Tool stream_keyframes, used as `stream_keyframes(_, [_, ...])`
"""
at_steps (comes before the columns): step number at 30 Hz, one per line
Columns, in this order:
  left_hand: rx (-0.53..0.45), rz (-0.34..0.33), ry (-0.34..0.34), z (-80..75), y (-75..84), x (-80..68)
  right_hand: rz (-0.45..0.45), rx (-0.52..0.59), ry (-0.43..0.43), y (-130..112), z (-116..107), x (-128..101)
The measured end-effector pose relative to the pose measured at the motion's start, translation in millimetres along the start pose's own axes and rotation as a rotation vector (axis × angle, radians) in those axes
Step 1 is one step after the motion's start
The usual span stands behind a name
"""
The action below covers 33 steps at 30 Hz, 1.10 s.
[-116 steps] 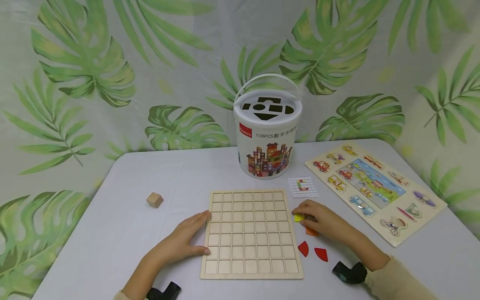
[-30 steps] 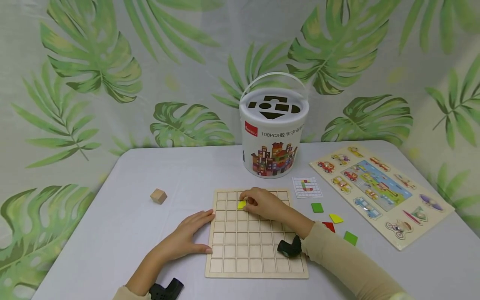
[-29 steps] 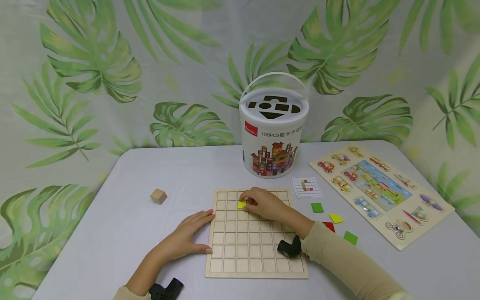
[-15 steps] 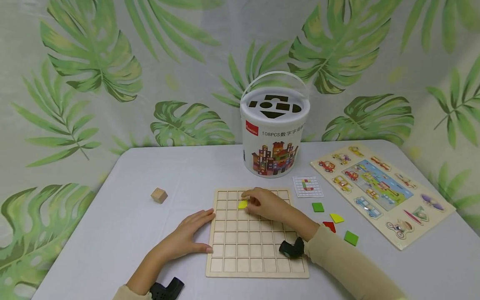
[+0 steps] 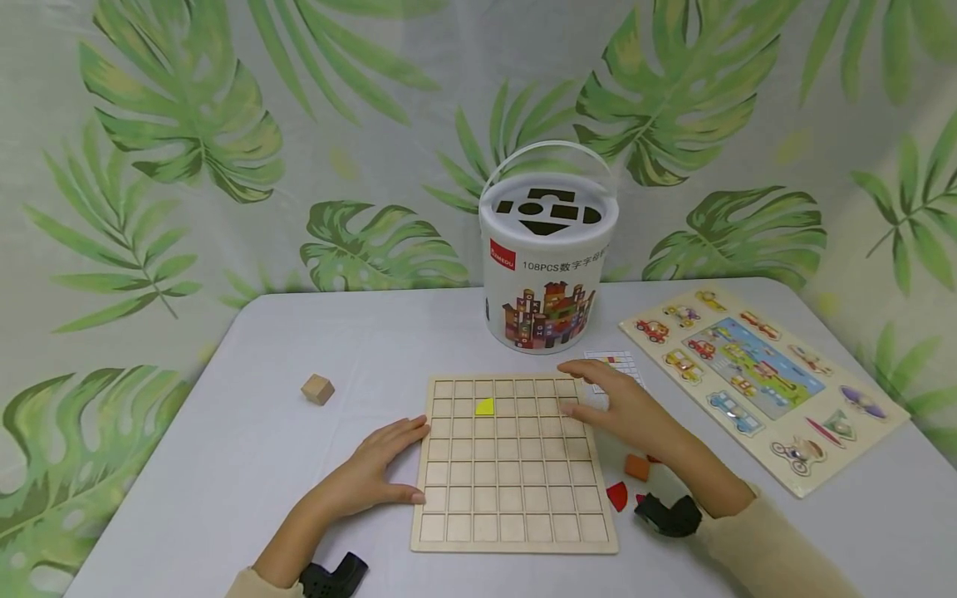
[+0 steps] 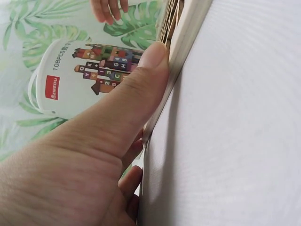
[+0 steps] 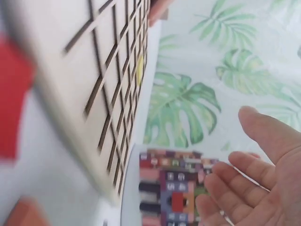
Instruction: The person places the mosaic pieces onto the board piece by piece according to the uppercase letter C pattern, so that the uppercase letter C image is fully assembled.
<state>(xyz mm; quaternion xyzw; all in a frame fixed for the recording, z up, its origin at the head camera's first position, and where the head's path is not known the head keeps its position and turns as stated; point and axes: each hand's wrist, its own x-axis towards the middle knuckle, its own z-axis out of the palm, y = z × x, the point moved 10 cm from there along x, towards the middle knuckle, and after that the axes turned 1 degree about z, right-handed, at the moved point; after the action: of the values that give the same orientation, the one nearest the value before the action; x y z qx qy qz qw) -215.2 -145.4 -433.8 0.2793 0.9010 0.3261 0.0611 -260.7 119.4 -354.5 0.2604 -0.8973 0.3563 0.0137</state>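
Note:
A wooden grid board (image 5: 512, 475) lies flat in the middle of the table. One yellow tile with a rounded corner (image 5: 485, 407) sits in a cell of its second row, near the left. My left hand (image 5: 371, 473) rests against the board's left edge, thumb and fingers spread; the left wrist view shows the thumb (image 6: 153, 55) on the rim. Over the board's upper right corner, my right hand (image 5: 631, 415) is in the air with its fingers extended and nothing between them. It partly covers the pattern card (image 5: 616, 361) behind it.
Right of the board lie an orange tile (image 5: 637, 467) and a red tile (image 5: 617, 496); the right forearm hides others. A white bucket (image 5: 544, 282) stands behind. A vehicle puzzle board (image 5: 755, 382) is at the right, a wooden cube (image 5: 317, 389) at the left.
My right hand first brought the yellow tile from the right side into the grid. It has since let go of it and moved right. The left hand has stayed at the board's edge.

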Motion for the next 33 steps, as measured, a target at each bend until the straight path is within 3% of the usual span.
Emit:
stream_keyframes(6, [0.000, 0.009, 0.005, -0.4, 0.4, 0.1, -0.006, -0.067, 0.057, 18.1, -22.5, -32.8])
stream_keyframes(19, [0.003, 0.011, 0.005, -1.2, 2.3, 0.0, 0.130, -0.153, -0.054, 71.5, -19.7, -81.5])
stream_keyframes(25, [0.003, 0.009, 0.004, -2.0, 3.7, -0.2, 0.143, -0.207, -0.065, 86.4, -18.2, -90.9])
stream_keyframes(33, [0.001, 0.002, -0.002, -1.2, 2.7, -0.2, 0.137, -0.215, -0.039, 85.0, -19.4, -88.6])
